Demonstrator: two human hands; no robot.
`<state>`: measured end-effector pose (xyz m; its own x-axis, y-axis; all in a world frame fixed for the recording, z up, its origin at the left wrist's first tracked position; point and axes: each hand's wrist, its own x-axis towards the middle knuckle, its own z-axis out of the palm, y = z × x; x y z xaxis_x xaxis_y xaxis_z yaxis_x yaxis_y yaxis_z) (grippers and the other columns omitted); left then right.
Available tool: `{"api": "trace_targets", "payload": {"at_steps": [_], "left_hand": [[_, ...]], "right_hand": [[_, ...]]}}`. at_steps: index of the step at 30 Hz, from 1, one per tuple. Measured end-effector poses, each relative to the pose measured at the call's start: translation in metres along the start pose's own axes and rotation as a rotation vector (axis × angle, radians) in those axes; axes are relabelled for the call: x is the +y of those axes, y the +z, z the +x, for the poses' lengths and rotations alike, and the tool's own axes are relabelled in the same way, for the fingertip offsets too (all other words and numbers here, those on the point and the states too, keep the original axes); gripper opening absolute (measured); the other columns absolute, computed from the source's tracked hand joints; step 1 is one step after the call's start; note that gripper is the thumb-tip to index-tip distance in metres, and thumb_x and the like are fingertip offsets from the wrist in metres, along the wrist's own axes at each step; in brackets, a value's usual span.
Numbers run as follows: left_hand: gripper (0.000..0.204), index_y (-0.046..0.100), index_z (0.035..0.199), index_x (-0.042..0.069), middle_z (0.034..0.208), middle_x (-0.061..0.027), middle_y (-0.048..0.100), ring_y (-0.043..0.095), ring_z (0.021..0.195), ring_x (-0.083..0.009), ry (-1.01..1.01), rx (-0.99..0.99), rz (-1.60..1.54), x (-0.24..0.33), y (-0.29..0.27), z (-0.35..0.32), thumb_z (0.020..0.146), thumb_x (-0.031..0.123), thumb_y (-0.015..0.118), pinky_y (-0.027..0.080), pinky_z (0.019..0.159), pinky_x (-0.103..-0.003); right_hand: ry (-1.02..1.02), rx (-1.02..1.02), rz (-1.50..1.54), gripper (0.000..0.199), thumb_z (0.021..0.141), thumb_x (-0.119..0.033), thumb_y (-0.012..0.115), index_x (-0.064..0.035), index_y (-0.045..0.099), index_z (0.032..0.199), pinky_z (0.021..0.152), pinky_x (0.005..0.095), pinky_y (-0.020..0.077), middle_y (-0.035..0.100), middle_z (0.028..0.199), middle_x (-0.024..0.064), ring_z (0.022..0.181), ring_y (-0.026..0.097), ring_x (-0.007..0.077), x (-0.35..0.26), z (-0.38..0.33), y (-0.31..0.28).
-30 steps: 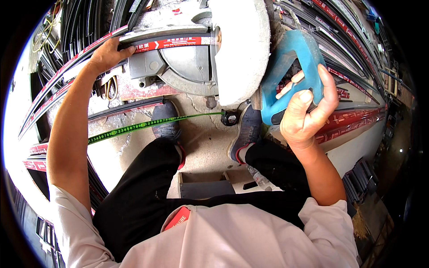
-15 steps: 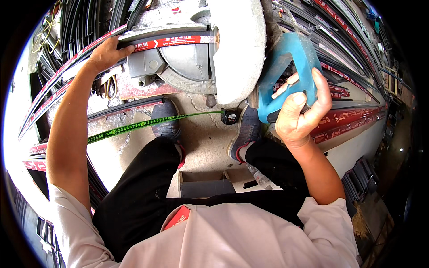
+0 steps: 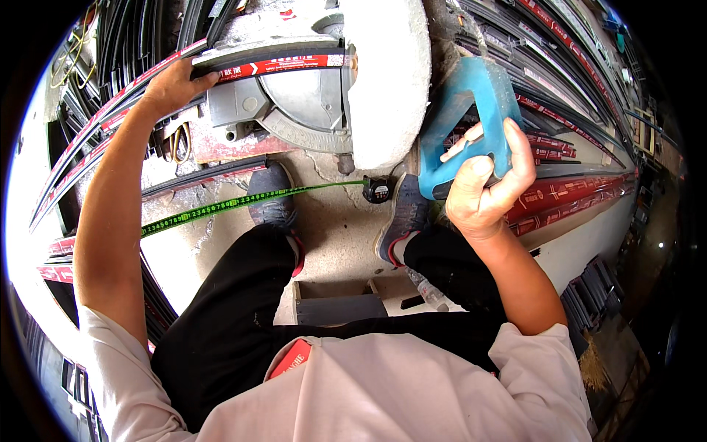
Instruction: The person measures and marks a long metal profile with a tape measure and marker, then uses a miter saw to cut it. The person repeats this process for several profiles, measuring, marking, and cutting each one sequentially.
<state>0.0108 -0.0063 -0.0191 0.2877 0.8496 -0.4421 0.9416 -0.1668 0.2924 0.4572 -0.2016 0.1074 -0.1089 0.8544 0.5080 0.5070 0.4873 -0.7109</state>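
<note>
My left hand [image 3: 177,87] holds a long dark trim strip [image 3: 294,63] with a red printed film, its fingers over the strip and the thumb along its near side. The strip lies across the grey metal base [image 3: 302,110] of a miter saw, and its right end meets the whitish, dust-covered blade guard [image 3: 389,81]. The blade itself is hidden. To the right of the guard, my right hand [image 3: 486,184] is closed around the saw's blue loop handle [image 3: 479,77], with some fingertips showing through the opening.
A tape measure [image 3: 378,191] lies on the floor between my shoes, its green tape [image 3: 206,211] pulled out leftward. Bundles of trim strips [image 3: 567,199] stack on the right, and more dark strips [image 3: 132,44] at the far left. A grey box-like piece [image 3: 340,310] and a clear bottle [image 3: 429,291] lie nearer me.
The blue handle and the guard have shifted slightly left, my right hand moving with them. My left hand and the strip stay nearly in place.
</note>
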Motion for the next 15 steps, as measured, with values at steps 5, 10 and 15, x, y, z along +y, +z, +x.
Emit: {"api": "trace_targets", "payload": {"at_steps": [5, 10, 15], "left_hand": [[0.069, 0.068, 0.126, -0.002, 0.108, -0.025, 0.075, 0.073, 0.105, -0.0389, 0.003, -0.001, 0.006, 0.0, 0.0, 0.0, 0.096, 0.061, 0.069, 0.053, 0.096, -0.046], [0.069, 0.069, 0.125, -0.002, 0.109, -0.0253, 0.075, 0.073, 0.105, -0.0391, 0.033, 0.021, 0.006, -0.01, 0.006, 0.004, 0.096, 0.061, 0.069, 0.054, 0.095, -0.046], [0.068, 0.069, 0.125, -0.001, 0.11, -0.0258, 0.075, 0.073, 0.106, -0.0387, 0.02, -0.036, 0.023, -0.004, 0.001, 0.006, 0.097, 0.06, 0.069, 0.054, 0.095, -0.046]], "right_hand": [[0.005, -0.014, -0.019, 0.051, 0.105, -0.008, 0.056, 0.0007, 0.032, 0.149, 0.072, 0.0314, 0.0591, 0.059, 0.115, 0.0186, 0.081, 0.061, 0.0162, 0.004, -0.015, 0.003], [-0.013, -0.018, -0.01, 0.052, 0.104, -0.006, 0.056, 0.0005, 0.031, 0.149, 0.075, 0.0326, 0.0596, 0.058, 0.117, 0.0192, 0.083, 0.061, 0.0172, 0.008, -0.024, 0.005], [0.03, 0.005, 0.011, 0.056, 0.103, -0.001, 0.053, -0.0001, 0.029, 0.154, 0.071, 0.0295, 0.0572, 0.058, 0.117, 0.0168, 0.078, 0.059, 0.0136, -0.003, -0.007, 0.003]]}}
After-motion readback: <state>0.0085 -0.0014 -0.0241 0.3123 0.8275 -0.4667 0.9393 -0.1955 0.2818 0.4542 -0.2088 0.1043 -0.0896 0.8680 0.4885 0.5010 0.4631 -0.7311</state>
